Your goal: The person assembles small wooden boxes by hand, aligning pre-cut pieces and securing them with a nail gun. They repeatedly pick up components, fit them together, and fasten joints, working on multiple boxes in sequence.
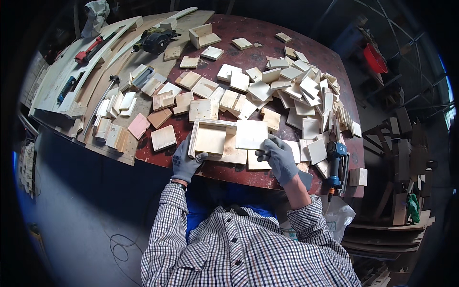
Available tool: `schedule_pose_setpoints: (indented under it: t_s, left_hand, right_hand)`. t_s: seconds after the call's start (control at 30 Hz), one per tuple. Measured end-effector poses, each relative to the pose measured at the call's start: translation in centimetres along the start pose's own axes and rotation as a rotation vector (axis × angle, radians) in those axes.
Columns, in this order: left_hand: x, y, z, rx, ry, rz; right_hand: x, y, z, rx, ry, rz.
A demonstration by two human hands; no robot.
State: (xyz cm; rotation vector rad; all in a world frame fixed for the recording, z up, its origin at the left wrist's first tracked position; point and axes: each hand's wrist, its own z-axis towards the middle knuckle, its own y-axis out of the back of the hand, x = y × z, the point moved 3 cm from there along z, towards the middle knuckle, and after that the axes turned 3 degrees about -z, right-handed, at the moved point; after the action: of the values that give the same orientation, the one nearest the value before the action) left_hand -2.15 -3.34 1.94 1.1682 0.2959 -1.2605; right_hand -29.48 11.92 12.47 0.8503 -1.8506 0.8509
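Note:
Gloved in grey, my left hand (187, 161) grips the left side of a small open wooden frame (192, 138) at the table's near edge. Its thumb lies over the frame's lower left corner. My right hand (279, 159), also gloved, pinches a pale square wooden board (252, 134) by its lower right edge. The board is just right of the frame, overlapping where the frame's right part would show. Under and behind both hands lie loose square wood pieces (203, 109). Some of my right fingers are hidden behind the board.
A heap of wood blocks (306, 86) covers the right of the dark red table (229, 28). A blue nail gun (338, 165) rests near the right edge. Farther left are a black power tool (155, 40), a red tool (90, 50) and a hammer (114, 79).

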Motion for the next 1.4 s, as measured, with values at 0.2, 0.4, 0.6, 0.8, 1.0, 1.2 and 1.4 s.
schedule_pose_setpoints:
  t_s: [0.2,0.4,0.6,0.8,1.0,1.2,1.4]
  left_hand:
    - [1.2,0.1,-0.5,-0.018,-0.042,-0.009]
    - [1.1,-0.2,-0.6,-0.019,-0.079,0.021]
    - [0.5,-0.1,-0.4,-0.007,-0.032,-0.003]
    - [0.9,-0.1,-0.5,-0.002,-0.028,0.038]
    - [1.6,-0.4,-0.5,0.001,-0.037,0.035]
    - [1.6,-0.5,-0.6,-0.004,-0.049,0.055]
    - [1.2,-0.3,-0.6,-0.018,-0.037,0.002]
  right_hand:
    - [-1.7,-8.9,-0.5,0.061,-0.053,-0.332]
    - [-2.8,-10.7,1.6,-0.059,0.527,-1.403]
    - [-4.0,-9.9,2.1,-0.194,0.651,-1.3]
    - [-4.0,-10.8,0.6,-0.061,0.833,-1.419]
    - [-4.5,-10.5,1.7,-0.015,0.832,-1.444]
    - [-3.7,-10.6,1.2,0.006,0.837,-1.521]
    - [-3.0,-12.0,1.3,0.105,0.728,-1.748]
